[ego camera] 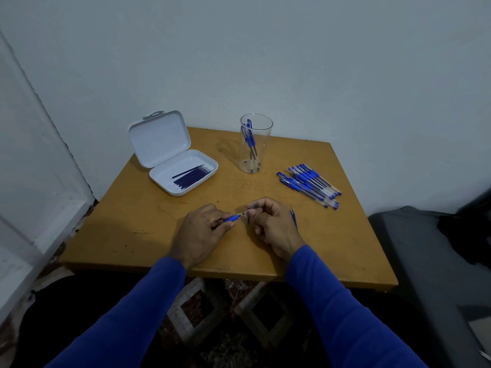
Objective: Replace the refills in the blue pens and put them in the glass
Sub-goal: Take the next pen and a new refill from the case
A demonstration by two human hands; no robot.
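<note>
Blue plastic pens (250,140), two or three, stand in the clear glass (255,143); a pile (309,185) waits by the worktop's (148,208) right edge. Both hands' fingers (228,226) are clamped on one pen (230,217), the left hand (203,229) on its barrel, the right hand (273,228) at its tip.

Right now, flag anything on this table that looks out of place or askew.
Nothing looks spilled or damaged. The glass stands upright with a few pens, the refill case lies open, and the loose pens sit in an untidy pile. One slim blue piece lies apart beside the right hand.
</note>
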